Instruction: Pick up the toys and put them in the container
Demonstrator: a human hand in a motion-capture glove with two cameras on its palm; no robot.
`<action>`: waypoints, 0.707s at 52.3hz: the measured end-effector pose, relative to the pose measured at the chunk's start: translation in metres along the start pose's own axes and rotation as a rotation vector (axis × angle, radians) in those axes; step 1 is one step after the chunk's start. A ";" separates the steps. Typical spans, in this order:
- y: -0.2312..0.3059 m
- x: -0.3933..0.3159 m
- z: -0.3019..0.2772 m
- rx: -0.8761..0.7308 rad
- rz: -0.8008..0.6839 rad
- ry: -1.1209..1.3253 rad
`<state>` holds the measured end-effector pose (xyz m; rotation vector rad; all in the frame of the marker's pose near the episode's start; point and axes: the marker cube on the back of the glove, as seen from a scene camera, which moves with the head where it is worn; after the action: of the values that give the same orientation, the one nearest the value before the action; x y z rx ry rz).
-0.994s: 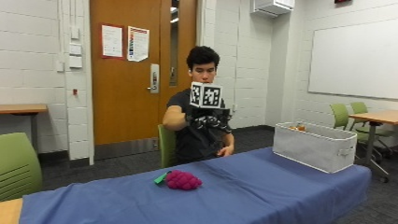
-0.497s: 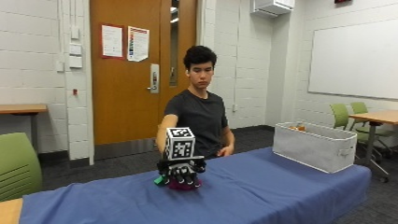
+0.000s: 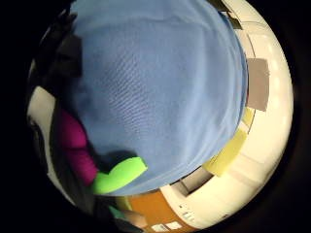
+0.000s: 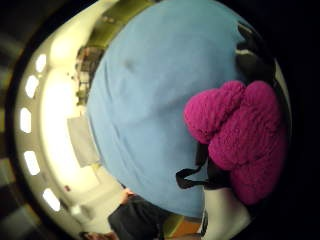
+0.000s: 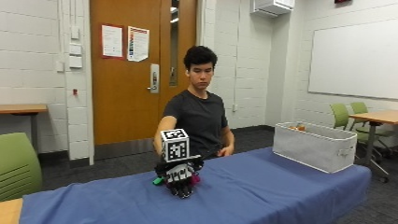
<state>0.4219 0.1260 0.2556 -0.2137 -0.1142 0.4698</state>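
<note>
Outside view: R hand [image 5: 181, 178] over pink toy [image 4: 240, 135].

White block walls [image 5: 37, 70], an orange door [image 5: 124, 70], a whiteboard [image 5: 354, 58] and green chairs [image 5: 348, 116] surround the room.

No legible text anywhere. Two paper notices [image 5: 125, 42] taped to the orange door [image 5: 133, 74], print too small to read. Whiteboard [image 5: 353, 58] on the wall, without readable writing. Nothing printed to be made out on the grey container [image 5: 314, 146] or the blue tablecloth [image 5: 261, 186].
</note>
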 end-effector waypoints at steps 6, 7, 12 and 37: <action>0.001 -0.009 -0.016 0.054 -0.036 0.017; 0.001 -0.011 -0.019 0.058 -0.043 0.018; 0.001 -0.026 -0.038 0.027 -0.071 0.023; 0.009 -0.224 -0.185 0.177 -0.332 0.061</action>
<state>0.2487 -0.0025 0.0606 -0.0334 -0.0469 0.1409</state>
